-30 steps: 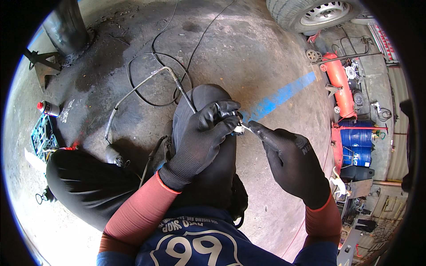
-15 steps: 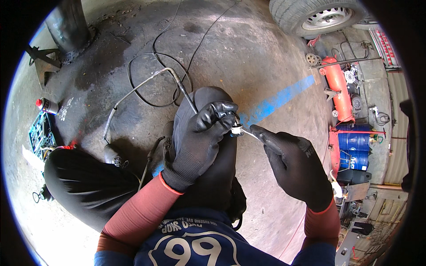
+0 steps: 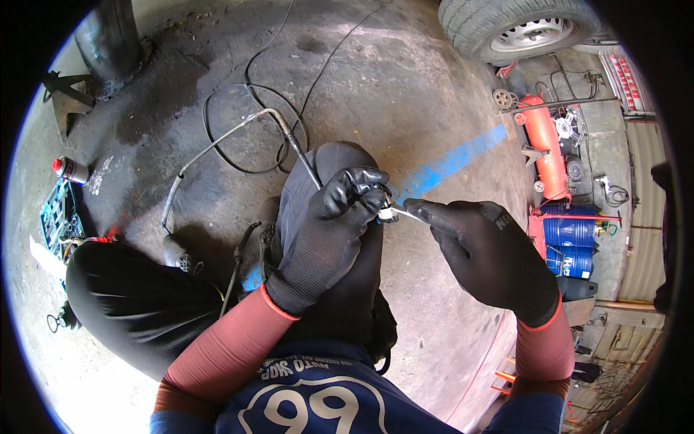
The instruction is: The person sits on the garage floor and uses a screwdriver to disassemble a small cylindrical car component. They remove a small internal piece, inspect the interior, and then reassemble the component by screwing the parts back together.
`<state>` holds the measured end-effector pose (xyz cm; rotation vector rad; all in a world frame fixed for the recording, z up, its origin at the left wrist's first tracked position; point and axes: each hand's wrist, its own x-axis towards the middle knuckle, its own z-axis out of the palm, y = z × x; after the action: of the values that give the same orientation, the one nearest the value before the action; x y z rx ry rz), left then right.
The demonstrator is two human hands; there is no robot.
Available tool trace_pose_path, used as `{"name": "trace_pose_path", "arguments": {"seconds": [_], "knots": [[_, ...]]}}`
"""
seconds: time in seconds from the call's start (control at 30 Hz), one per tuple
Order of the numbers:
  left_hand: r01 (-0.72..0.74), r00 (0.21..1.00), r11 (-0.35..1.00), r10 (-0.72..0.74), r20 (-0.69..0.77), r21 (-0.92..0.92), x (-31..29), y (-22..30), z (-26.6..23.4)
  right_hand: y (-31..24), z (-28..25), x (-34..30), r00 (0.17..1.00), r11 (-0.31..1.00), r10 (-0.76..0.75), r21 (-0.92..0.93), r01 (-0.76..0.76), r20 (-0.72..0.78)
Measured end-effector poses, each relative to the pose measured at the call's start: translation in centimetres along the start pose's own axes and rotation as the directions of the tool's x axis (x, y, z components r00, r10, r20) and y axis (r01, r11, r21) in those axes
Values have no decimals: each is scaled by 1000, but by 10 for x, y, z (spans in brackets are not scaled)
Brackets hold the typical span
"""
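My left hand (image 3: 329,224), in a black glove, is closed around the end of a bent metal pipe (image 3: 291,137) above my knee. A small fitting wrapped in a white band (image 3: 387,214) sticks out past its thumb and fingertips. From the band a thin white strip (image 3: 410,215), which looks like tape, runs to my right hand (image 3: 484,249). That hand, also in a black glove, pinches the strip's other end between thumb and fingers. The glove hides the part of the pipe inside my left hand.
A black cable (image 3: 210,119) lies looped on the concrete floor. At left are a spray can (image 3: 72,171), a blue tool tray (image 3: 59,210) and a jack stand (image 3: 69,101). A wheel (image 3: 524,32), a red tank (image 3: 543,148) and blue drums (image 3: 571,235) stand at right.
My right hand has moved slightly right and down, its forearm swinging outward. A longer stretch of white strip shows between the hands. My left hand keeps its hold almost unmoved.
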<state>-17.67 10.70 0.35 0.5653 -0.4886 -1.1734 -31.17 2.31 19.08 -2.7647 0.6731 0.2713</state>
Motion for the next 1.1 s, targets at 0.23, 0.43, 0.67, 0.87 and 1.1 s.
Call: {"name": "trace_pose_path", "arguments": {"seconds": [0.23,0.43,0.67,0.87,1.1], "knots": [[27,998,998,-30,-47,-53,1,-6,2,-1,-4,7,998,996,28,-89,-24,52],[18,997,997,-23,-69,-72,2,-10,3,0,-15,17,993,983,-88,-154,99,80],[13,997,994,-21,-79,-107,2,-12,7,3,-15,20,988,977,-103,-178,122,112],[13,996,997,-19,-85,-78,4,-10,6,-2,-2,14,999,989,-1,-151,8,48],[12,992,989,-31,-125,-150,5,-12,5,-14,7,9,998,992,58,-113,-58,1]]}}
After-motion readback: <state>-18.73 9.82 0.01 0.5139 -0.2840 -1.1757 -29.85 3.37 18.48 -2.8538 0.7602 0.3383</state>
